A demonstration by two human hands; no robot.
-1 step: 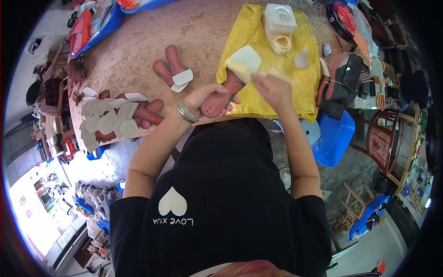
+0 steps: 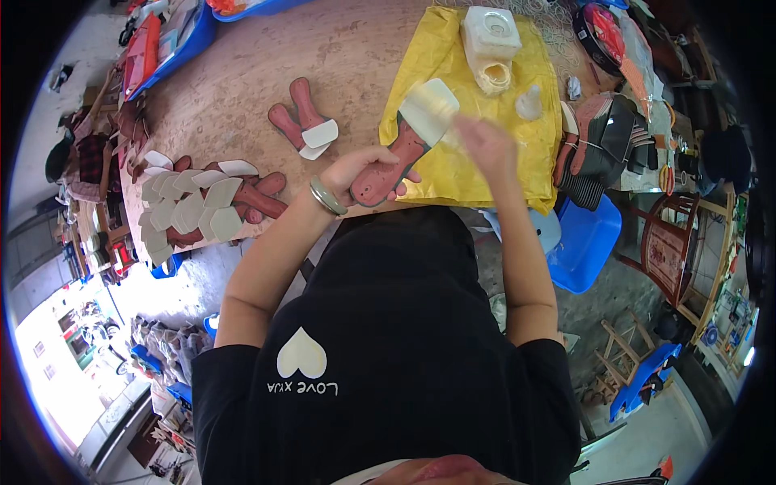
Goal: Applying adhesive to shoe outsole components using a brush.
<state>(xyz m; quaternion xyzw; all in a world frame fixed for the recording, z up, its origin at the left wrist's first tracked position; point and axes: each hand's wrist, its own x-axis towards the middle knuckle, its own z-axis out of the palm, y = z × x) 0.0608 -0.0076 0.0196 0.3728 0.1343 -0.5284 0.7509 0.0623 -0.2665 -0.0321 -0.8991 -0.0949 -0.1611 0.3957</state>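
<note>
My left hand [image 2: 365,171] is closed round the heel end of a shoe insole [image 2: 404,148], red-brown there with a white forefoot pointing away from me. It is held over the near left edge of a yellow sheet [image 2: 517,162]. My right hand [image 2: 489,149], smeared by motion, is closed on what looks like a brush [image 2: 439,107]. The blurred tip of that brush lies across the white forefoot; whether it touches cannot be told. Two similar insoles [image 2: 303,113] lie to the left, their white ends overlapping.
Overlapping insoles [image 2: 182,202] cover the table's near left. At the far side of the sheet stand a white block-shaped container [image 2: 491,34], an open pot with a yellowish rim [image 2: 494,78] and a small translucent bottle [image 2: 529,103]. Dark soles [image 2: 602,137] are stacked right. A blue basin [image 2: 586,242] sits below.
My right hand has shifted slightly right and away from me, and the brush blur has moved farther up the white forefoot. My left hand and the insole have barely moved.
</note>
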